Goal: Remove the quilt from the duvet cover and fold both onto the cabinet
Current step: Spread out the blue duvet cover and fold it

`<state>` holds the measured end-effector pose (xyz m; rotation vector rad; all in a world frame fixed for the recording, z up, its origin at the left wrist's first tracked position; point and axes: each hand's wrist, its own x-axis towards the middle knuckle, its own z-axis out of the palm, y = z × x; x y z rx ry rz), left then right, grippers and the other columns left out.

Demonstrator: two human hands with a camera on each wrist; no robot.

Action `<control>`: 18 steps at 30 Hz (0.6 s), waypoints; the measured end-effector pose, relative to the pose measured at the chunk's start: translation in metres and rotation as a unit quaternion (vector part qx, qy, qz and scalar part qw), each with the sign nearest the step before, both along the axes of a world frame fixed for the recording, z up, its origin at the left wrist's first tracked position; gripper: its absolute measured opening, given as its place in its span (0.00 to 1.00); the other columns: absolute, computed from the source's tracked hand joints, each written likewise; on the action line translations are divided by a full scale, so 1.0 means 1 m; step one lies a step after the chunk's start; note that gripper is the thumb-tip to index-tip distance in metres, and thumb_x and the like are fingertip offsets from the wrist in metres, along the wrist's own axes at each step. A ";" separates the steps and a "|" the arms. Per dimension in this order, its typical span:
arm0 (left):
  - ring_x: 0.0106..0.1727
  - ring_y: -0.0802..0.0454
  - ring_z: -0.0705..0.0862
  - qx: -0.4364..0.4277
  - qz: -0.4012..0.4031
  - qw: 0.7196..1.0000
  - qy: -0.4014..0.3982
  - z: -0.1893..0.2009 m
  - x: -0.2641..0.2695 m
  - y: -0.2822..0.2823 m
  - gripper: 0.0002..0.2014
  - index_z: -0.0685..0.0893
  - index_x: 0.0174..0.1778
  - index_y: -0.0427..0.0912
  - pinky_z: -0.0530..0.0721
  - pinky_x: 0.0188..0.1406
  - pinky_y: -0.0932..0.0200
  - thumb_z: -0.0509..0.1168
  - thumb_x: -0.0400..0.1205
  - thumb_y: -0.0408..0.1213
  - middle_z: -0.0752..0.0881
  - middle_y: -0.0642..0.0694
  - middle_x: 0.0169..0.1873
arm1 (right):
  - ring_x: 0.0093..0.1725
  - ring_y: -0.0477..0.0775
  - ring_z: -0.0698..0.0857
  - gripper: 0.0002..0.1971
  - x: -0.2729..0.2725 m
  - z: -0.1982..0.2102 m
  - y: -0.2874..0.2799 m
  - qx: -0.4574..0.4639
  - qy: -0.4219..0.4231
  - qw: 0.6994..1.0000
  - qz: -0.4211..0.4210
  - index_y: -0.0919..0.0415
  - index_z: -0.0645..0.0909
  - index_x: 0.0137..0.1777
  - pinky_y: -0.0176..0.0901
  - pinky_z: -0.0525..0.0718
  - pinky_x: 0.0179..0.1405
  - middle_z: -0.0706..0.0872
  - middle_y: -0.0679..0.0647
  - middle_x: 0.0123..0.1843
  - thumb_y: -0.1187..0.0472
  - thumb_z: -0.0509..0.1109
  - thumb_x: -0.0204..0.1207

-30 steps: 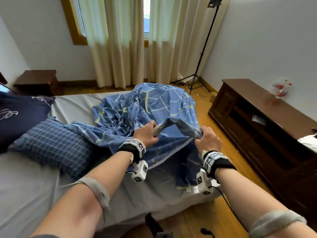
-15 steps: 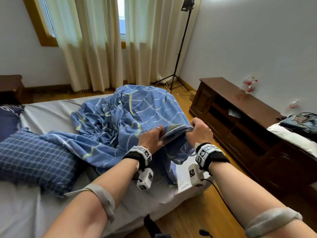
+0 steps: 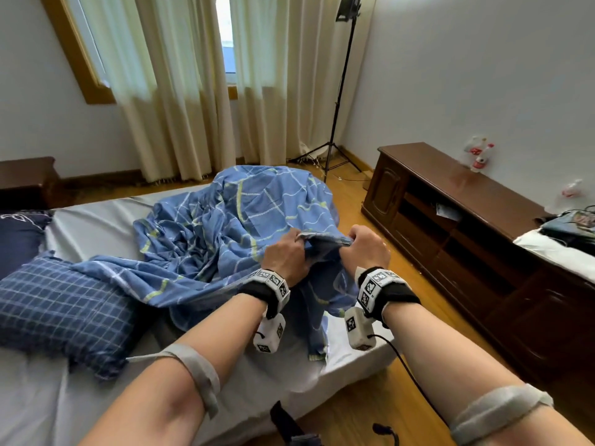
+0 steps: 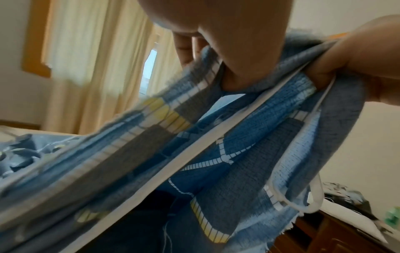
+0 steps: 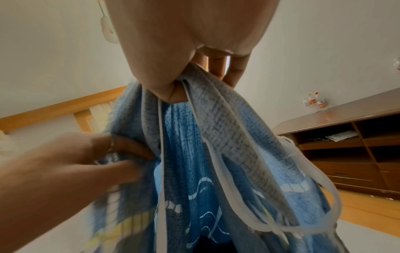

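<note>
The blue duvet cover (image 3: 231, 226), with white and yellow lines, lies crumpled on the bed's right half. My left hand (image 3: 286, 252) and right hand (image 3: 367, 246) both grip its near edge, lifted above the mattress corner, with a short span of cloth between them. Close up, the right hand (image 5: 184, 85) pinches a bunch of the duvet cover (image 5: 184, 162) with white ties hanging from it. In the left wrist view the left hand (image 4: 216, 56) grips the duvet cover (image 4: 194, 145). A white folded quilt (image 3: 553, 255) lies on the dark wooden cabinet (image 3: 467, 191) at right.
A checked pillow (image 3: 61, 310) and a dark pillow (image 3: 17, 236) lie at the bed's left. A tripod light stand (image 3: 335, 130) stands by the curtains. Bottles (image 3: 478, 154) and a bag (image 3: 576, 220) sit on the cabinet. A strip of wood floor (image 3: 402, 278) runs between bed and cabinet.
My hands have come closer together along the cover's edge and lifted it slightly. The head view has turned right, showing more of the cabinet.
</note>
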<state>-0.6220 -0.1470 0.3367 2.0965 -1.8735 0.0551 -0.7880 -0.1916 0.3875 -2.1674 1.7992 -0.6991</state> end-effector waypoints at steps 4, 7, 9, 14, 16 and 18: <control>0.66 0.41 0.79 0.049 -0.022 0.997 -0.052 -0.010 -0.027 -0.025 0.37 0.75 0.75 0.43 0.78 0.65 0.46 0.68 0.74 0.60 0.73 0.46 0.72 | 0.40 0.59 0.76 0.04 -0.029 0.001 -0.026 -0.006 0.000 0.996 0.088 0.56 0.80 0.44 0.44 0.70 0.37 0.82 0.51 0.40 0.59 0.69 0.70; 0.53 0.37 0.86 -0.002 0.020 1.000 -0.012 -0.022 -0.045 -0.034 0.17 0.83 0.66 0.41 0.84 0.52 0.46 0.63 0.82 0.39 0.77 0.46 0.69 | 0.43 0.59 0.81 0.04 -0.052 -0.006 -0.048 -0.021 0.033 0.994 0.101 0.54 0.80 0.45 0.44 0.73 0.37 0.84 0.51 0.43 0.59 0.68 0.70; 0.45 0.35 0.87 -0.028 0.028 0.999 -0.007 -0.026 -0.052 -0.028 0.13 0.85 0.59 0.39 0.86 0.43 0.44 0.66 0.80 0.34 0.80 0.43 0.65 | 0.48 0.60 0.83 0.06 -0.065 -0.015 -0.061 -0.022 0.071 0.993 0.096 0.54 0.79 0.46 0.45 0.77 0.40 0.84 0.52 0.45 0.63 0.67 0.70; 0.35 0.36 0.87 -0.002 0.082 0.995 -0.054 -0.036 -0.045 -0.003 0.07 0.86 0.47 0.39 0.87 0.32 0.46 0.70 0.75 0.28 0.85 0.41 0.44 | 0.53 0.63 0.86 0.10 -0.074 -0.044 -0.075 0.012 0.130 0.983 0.126 0.54 0.79 0.52 0.52 0.85 0.48 0.85 0.56 0.51 0.66 0.63 0.72; 0.37 0.35 0.88 0.020 0.116 0.992 -0.046 -0.041 -0.037 0.007 0.10 0.84 0.50 0.38 0.88 0.34 0.44 0.65 0.76 0.23 0.86 0.39 0.40 | 0.53 0.63 0.87 0.11 -0.073 -0.056 -0.074 0.014 0.170 0.973 0.155 0.56 0.79 0.54 0.51 0.84 0.48 0.86 0.57 0.53 0.65 0.63 0.75; 0.39 0.34 0.88 0.044 0.134 0.989 -0.040 -0.039 -0.035 0.017 0.13 0.82 0.56 0.36 0.87 0.36 0.43 0.61 0.78 0.22 0.87 0.36 0.39 | 0.53 0.64 0.87 0.10 -0.074 -0.061 -0.074 0.024 0.196 0.966 0.167 0.57 0.79 0.55 0.50 0.83 0.47 0.86 0.58 0.53 0.65 0.63 0.75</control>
